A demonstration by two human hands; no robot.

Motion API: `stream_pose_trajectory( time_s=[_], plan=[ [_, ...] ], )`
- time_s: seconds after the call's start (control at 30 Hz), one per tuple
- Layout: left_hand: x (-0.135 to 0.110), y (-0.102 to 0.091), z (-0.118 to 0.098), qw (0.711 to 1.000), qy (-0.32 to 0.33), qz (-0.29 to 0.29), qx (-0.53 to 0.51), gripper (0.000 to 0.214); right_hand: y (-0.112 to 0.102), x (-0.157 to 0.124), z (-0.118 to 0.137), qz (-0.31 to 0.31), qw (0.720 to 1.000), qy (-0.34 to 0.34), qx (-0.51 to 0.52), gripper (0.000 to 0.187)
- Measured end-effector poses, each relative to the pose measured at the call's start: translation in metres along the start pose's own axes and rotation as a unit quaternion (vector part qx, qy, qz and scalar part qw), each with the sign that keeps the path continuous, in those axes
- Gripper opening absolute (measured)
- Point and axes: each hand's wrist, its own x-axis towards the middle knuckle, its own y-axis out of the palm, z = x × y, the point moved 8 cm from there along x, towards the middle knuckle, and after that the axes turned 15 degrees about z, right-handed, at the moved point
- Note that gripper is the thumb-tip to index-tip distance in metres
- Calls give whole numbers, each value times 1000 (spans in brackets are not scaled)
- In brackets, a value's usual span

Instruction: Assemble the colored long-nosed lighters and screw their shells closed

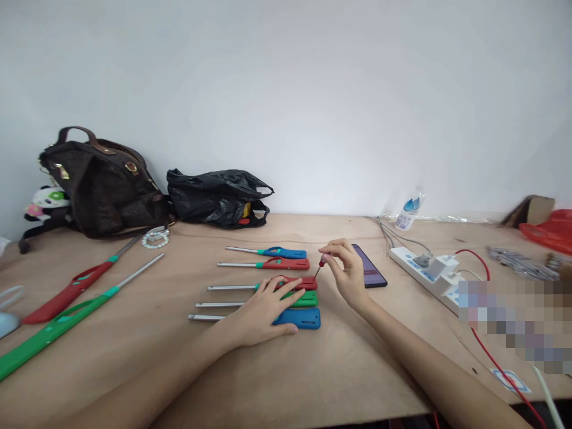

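Observation:
My right hand (347, 268) pinches a small screwdriver (322, 260) with a red handle. Its thin shaft slants down, and the tip is at the end of a red utility lighter (308, 282). Fingers spread, my left hand (268, 308) lies across that lighter, a green lighter (310, 298) and the nearest blue lighter (305, 318), covering parts of each. Farther back in the same row are another red lighter (286, 263) and a blue lighter (288, 253). All have metal barrels pointing left.
A phone (374, 275) lies right of my right hand. Farther right are a white power strip (409, 266) with cables and a bottle (410, 211). A black plastic bag (214, 193) and dark handbag (107, 190) stand behind. A larger red lighter (74, 292) and green lighter (58, 325) lie left.

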Motion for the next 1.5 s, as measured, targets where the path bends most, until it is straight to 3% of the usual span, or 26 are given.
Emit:
stream_pose_trajectory(
  time_s=[0.2,0.4,0.7,0.9,1.13,1.3,1.5],
  plan=[
    [0,-1,-1,1000,-7,8,2,67,0,-2,-9,-12,997,29,68,15],
    [1,0,-1,999,-18,29,2,68,-3,-3,-4,-28,1000,2,12,8],
    [1,0,-2,999,-20,29,-1,69,1,0,5,16,999,-25,-14,13],
    [1,0,-2,1000,-17,25,3,69,2,-1,-6,5,998,-2,56,8],
    [1,1,-2,999,-26,37,8,69,5,0,-10,22,995,16,98,17],
    [2,1,-1,999,-24,33,5,69,4,0,-4,26,999,4,47,12],
    [0,0,-1,1000,-17,17,6,68,-5,-5,-4,-33,999,5,-37,11]
  ],
)
